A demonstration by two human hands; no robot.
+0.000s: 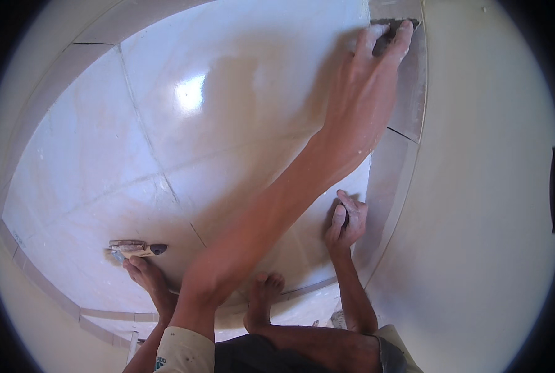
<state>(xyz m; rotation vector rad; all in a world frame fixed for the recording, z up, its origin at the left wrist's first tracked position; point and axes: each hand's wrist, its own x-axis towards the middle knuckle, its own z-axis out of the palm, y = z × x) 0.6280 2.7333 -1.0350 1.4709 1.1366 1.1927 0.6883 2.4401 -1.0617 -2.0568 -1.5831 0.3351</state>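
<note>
My left hand [372, 68] reaches across to the far right, where the wall skirting meets the floor. Its dusty, pale-smeared fingers are spread apart against the edge of a grey-brown skirting tile [408, 93]. A dark patch [403, 23] shows by the fingertips; whether it is a gap or a loose piece, I cannot tell. Lower down, my right hand [350, 222] is curled closed just above the floor, beside the skirting. Something small and dark shows between its thumb and fingers, mostly hidden by them. Glossy pale tiles [240, 93] cover the floor.
A scraper-like tool [142, 251] with a pale handle and dark end lies by my left foot [147, 276], next to a brownish piece [127, 244]. My right foot [265, 292] rests near a floor edge. A plain wall [476, 186] rises at right.
</note>
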